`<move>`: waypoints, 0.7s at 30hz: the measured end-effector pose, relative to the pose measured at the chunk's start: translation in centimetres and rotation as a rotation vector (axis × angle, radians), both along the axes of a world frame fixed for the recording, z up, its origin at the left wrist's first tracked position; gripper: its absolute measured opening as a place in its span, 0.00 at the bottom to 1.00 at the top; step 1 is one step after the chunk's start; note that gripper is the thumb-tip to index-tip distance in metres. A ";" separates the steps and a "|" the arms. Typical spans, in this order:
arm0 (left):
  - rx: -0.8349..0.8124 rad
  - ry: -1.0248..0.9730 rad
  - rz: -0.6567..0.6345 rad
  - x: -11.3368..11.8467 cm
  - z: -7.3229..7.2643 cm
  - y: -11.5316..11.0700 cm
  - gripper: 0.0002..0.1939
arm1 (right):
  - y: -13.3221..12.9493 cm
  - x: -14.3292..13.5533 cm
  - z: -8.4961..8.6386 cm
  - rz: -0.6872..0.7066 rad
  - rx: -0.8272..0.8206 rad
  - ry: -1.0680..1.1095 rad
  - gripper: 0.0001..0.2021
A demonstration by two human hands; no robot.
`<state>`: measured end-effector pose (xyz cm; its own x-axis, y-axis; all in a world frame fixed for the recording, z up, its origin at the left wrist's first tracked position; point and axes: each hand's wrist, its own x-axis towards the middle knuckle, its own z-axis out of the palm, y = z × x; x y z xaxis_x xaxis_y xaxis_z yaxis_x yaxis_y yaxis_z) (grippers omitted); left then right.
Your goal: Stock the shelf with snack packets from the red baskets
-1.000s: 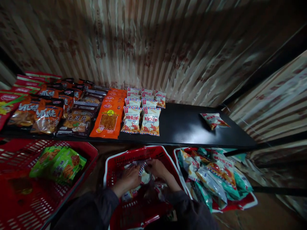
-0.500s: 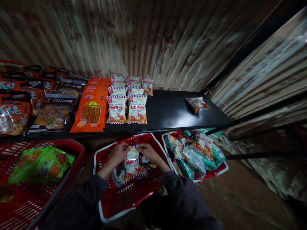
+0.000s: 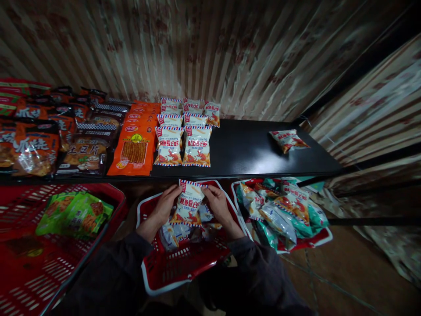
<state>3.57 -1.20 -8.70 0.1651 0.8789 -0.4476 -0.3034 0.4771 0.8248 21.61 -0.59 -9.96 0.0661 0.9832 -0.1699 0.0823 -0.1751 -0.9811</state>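
Observation:
Both hands pinch one white and orange snack bag (image 3: 190, 204) with a striped top edge. My left hand (image 3: 163, 206) grips its left side, and my right hand (image 3: 219, 205) its upper right side. The bag hangs upright above a red basket (image 3: 154, 267) with a white rim, where several other packets (image 3: 173, 237) lie partly hidden beneath it. Just beyond, on the black shelf (image 3: 240, 151), matching bags (image 3: 196, 147) stand in two front-facing columns with a shorter stack at their right rear. One more matching bag (image 3: 287, 140) lies by itself toward the shelf's right end.
Orange flat packs (image 3: 133, 151), dark brown packs (image 3: 86, 151) and black-orange packs (image 3: 34, 145) fill the shelf's left. A second basket (image 3: 325, 237) at right holds mixed bags; a left red basket (image 3: 19, 272) holds green packs (image 3: 77, 215). A dark metal bar (image 3: 358, 166) crosses at right.
My hands have raised the snack bag slightly out of the basket, closer to the shelf edge. The whole view has shifted, so the shelf and baskets appear farther right.

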 end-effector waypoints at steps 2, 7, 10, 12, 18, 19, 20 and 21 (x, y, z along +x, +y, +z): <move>0.003 -0.087 -0.035 0.1 0.0 -0.2 0.24 | 0.0 -0.1 0.2 -0.044 0.025 -0.007 0.17; 0.096 -0.067 -0.189 0.2 0.5 -0.9 0.30 | -0.1 0.4 0.8 -0.114 0.090 -0.091 0.18; 0.118 -0.004 -0.243 0.1 0.6 -0.9 0.32 | 0.0 1.2 1.4 -0.012 0.152 -0.174 0.15; 0.170 0.101 -0.285 -0.2 0.4 -0.7 0.30 | 0.2 1.6 1.8 0.091 0.164 -0.196 0.13; 0.412 0.658 -0.484 -0.4 0.5 -0.8 0.21 | 0.4 1.2 1.3 0.316 0.040 0.010 0.15; 0.421 0.694 -0.505 -0.4 0.6 -0.9 0.20 | 0.4 1.0 1.1 0.326 0.031 0.022 0.14; 0.423 0.712 -0.519 -0.3 0.7 -1.0 0.20 | 0.4 0.8 0.9 0.323 0.032 0.026 0.13; 0.422 0.719 -0.528 -0.3 0.7 -1.0 0.20 | 0.5 0.7 0.8 0.308 0.038 0.024 0.12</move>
<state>3.28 -2.23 -7.98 0.3935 0.8813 -0.2616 0.5037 0.0313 0.8633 22.31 -0.11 -9.14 -0.2392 0.9621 -0.1310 0.1027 -0.1091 -0.9887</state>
